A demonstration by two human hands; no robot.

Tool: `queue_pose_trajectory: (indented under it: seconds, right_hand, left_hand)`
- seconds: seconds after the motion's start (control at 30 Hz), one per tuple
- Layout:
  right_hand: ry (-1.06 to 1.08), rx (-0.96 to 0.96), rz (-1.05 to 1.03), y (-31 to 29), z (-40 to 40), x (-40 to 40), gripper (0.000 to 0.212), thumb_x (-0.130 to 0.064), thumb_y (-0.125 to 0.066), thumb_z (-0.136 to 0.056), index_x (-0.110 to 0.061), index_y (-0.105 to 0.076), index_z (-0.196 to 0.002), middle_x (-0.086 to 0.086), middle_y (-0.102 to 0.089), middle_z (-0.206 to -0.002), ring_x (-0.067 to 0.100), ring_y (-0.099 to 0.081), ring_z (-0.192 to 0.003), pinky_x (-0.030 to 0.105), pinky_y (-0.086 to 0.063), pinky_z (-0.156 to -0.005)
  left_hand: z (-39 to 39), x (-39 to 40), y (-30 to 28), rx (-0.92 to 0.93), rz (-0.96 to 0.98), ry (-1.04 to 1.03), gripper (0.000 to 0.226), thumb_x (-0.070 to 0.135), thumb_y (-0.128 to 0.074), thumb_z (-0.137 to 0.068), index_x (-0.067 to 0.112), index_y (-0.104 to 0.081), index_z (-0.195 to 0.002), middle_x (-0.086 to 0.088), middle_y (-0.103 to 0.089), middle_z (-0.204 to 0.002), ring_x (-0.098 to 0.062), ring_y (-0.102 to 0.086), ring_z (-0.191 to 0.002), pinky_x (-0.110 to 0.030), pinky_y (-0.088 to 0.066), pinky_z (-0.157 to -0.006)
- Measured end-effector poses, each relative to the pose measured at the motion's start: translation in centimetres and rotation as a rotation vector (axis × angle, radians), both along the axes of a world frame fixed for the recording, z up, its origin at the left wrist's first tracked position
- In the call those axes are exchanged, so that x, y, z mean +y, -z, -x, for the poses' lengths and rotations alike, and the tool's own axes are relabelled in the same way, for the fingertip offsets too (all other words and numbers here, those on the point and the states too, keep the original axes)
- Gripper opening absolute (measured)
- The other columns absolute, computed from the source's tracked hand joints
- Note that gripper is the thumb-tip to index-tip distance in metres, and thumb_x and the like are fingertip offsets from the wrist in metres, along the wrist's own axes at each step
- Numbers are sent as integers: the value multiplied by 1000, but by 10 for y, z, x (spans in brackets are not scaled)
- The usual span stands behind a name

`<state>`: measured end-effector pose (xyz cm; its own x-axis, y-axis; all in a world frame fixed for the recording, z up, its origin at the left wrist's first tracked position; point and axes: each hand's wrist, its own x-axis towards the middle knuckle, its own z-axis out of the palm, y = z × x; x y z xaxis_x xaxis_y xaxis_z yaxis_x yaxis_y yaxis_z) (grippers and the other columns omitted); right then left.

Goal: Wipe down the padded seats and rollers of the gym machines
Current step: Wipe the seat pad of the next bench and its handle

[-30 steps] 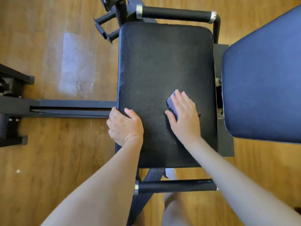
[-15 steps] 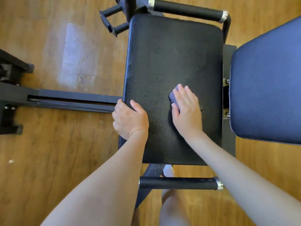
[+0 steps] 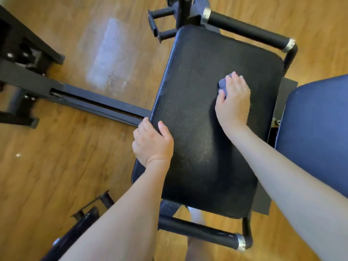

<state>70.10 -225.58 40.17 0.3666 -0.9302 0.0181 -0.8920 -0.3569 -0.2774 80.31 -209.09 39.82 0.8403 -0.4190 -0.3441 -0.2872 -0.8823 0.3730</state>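
My left hand (image 3: 153, 143) clenches the seat's (image 3: 197, 129) left edge to steady it while my right hand (image 3: 232, 100) presses the cloth (image 3: 222, 85) flat on its far right part; the padding looks firm yet giving, the cloth soft and light.

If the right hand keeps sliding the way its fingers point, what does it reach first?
More bare black seat pad first. Beyond the pad's far edge, the right hand and its cloth would probably meet the black foam roller, though its height is unclear.

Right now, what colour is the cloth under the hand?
Bluish purple cloth, seen from the head view.
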Motion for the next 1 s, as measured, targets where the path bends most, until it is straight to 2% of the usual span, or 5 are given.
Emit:
queue_pose_trajectory:
  seconds: [0.3,0.5,0.63,0.8,1.0]
  right_hand:
    - [-539,65,-23,-3,14,102,50,-22,-34,-85,0,-53,-125,16,-52,-134,34,-46,-125,46,-39,-100]
    - [-718,2,-46,-4,21,78,47,-19,-36,-85,1,-56,-122,16,-55,-130,37,-49,-122,48,-41,-97]
    - [-652,-33,-36,-1,1,64,42,-8,-45,-82,3,-56,-121,18,-52,-132,40,-45,-123,52,-36,-99]
    - [-526,-33,-55,-1,-34,89,42,-6,-45,-87,3,-50,-128,18,-44,-140,37,-36,-131,47,-26,-106]
    - [-1164,6,15,-3,-33,162,41,-15,-43,-83,0,-59,-118,16,-59,-125,36,-52,-118,49,-43,-95]
  left_hand:
    - [0,-2,2,-63,-15,-34,46,46,-33,-96,17,-48,-128,-5,-59,-116,-24,-52,-108,-38,-45,-81]
    - [-3,5,0,-42,59,27,44,45,-39,-94,16,-47,-126,-3,-59,-120,-24,-55,-107,-40,-50,-80]
    - [10,45,-11,5,17,96,59,43,-35,-97,13,-25,-147,-7,-27,-154,-24,-27,-140,-42,-27,-110]
    - [75,129,-21,26,63,-135,65,44,-32,-97,11,-14,-150,-5,-8,-159,-20,-2,-146,-40,-2,-116]
    - [146,195,-8,204,131,-285,85,51,-43,-93,19,18,-144,1,11,-158,-6,17,-140,-32,6,-117]
